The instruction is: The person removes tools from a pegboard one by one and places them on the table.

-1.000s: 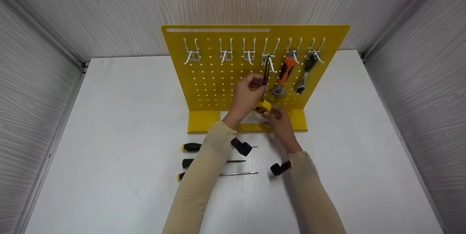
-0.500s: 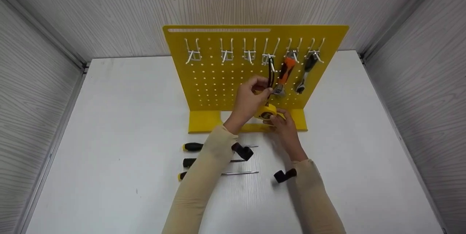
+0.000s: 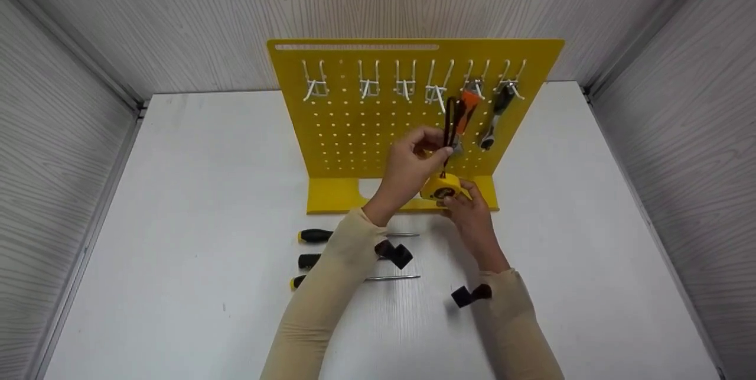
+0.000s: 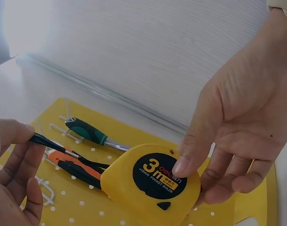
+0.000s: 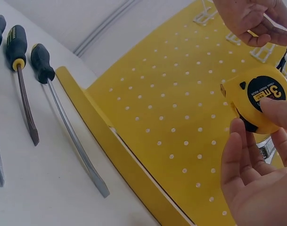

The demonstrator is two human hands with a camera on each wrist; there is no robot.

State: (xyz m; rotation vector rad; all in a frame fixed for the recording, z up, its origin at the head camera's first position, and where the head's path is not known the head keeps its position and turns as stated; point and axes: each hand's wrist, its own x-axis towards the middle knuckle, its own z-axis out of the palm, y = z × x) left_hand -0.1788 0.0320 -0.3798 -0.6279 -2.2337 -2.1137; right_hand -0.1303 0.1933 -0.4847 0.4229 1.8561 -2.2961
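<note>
A yellow tape measure (image 3: 442,187) with a black round label is held in front of the yellow pegboard (image 3: 366,149). My right hand (image 3: 472,214) grips its case, thumb on the label and fingers behind, as the right wrist view shows. Between thumb and fingers my left hand (image 3: 410,164) pinches the tape measure's black wrist strap (image 4: 63,146). The strap's loop stands up in the head view, just below and right of a white hook (image 3: 437,96) and apart from it. In the left wrist view the tape measure (image 4: 152,183) faces the camera.
An orange-handled adjustable wrench (image 3: 468,105) and a ratchet wrench (image 3: 499,114) hang on the two rightmost hooks. Several white hooks (image 3: 369,87) line the board's upper part. Three screwdrivers (image 5: 63,113) lie on the white table (image 3: 195,203), partly under the left forearm.
Both hands have moved a little right and toward the person with the tape measure. The strap's loop, which overlapped the white hook earlier, now stands clear of it.
</note>
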